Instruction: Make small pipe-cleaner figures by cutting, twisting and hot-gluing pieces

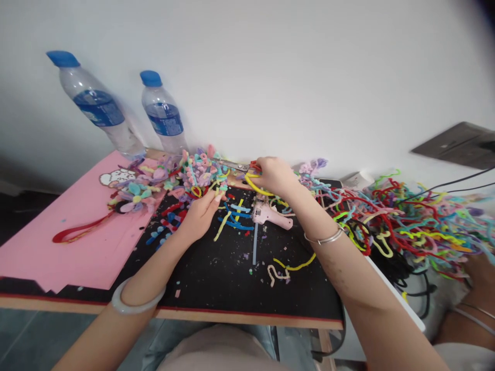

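Observation:
My left hand (203,214) is closed in a pinch over the black mat. A short pale yellow-green pipe cleaner (217,188) shows at its fingertips, against a pile of colourful pipe-cleaner shapes (199,170). Near the wall, my right hand (275,176) has its fingers closed at the orange-red handle of a pair of scissors (234,165), whose blades point left. Just below those fingers curves a yellow pipe cleaner (255,184); whether they touch it I cannot tell. A pink glue gun (274,217) lies between my forearms, beside several cut blue pieces (236,222).
Two blue-capped bottles (98,108) stand against the wall at left. Pink paper (85,263) covers the table's left side, with a red strap (83,230). A large tangle of pipe cleaners (417,216) and cables (398,263) fills the right. Another person's arm (479,293) is at far right.

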`<state>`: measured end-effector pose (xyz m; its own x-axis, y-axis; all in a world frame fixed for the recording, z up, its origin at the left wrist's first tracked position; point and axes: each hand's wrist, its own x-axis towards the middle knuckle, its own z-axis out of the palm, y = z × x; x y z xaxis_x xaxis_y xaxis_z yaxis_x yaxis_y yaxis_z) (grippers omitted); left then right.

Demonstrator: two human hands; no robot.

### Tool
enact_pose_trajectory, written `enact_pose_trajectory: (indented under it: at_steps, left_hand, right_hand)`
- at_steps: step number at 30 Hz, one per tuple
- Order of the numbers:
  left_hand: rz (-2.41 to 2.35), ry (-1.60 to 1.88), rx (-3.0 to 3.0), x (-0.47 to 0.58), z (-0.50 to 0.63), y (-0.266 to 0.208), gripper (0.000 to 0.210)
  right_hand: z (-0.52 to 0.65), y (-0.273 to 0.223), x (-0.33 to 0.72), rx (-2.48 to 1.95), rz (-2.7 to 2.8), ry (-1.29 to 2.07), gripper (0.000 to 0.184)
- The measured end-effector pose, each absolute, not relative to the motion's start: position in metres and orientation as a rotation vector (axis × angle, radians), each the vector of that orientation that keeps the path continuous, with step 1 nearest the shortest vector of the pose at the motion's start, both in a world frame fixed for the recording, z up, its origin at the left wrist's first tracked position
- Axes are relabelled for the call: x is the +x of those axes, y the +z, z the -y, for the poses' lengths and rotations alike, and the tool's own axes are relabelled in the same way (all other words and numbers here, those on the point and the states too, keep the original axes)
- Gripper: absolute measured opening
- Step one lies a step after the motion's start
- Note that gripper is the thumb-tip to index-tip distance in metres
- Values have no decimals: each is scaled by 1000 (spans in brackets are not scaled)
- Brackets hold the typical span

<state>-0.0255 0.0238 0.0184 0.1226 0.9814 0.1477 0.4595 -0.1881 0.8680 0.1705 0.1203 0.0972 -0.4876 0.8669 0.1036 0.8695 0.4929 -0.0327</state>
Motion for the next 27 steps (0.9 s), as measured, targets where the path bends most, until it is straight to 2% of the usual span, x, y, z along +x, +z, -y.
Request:
enact_pose_trajectory:
  at_steps: [5,11,14,20,23,27]
  left_hand:
    - [-1314,917,1840,-23,-26,13,33]
    - [-1248,884,1838,-20,-25,12,29]
    - [-1259,926,1697,-18,-23,13,24]
    - [-1290,1105,1423,-16,-21,13,18]
    - [-1286,1147,1373,-16,-21,13,19]
    - [-1285,1143,1368,-14,-20,13,21]
  right_hand:
    - [-148,75,162,-1282,2735,43,27]
    - [-150,67,152,-1458,2597,139,33]
    - [-135,79,151,-1516,2493,183,28]
    - [-78,129,177,-1230,2297,325,29]
    - [-58,146,211,-1382,2130,259,31]
    - [-49,140,251,-1642,2113,194,30]
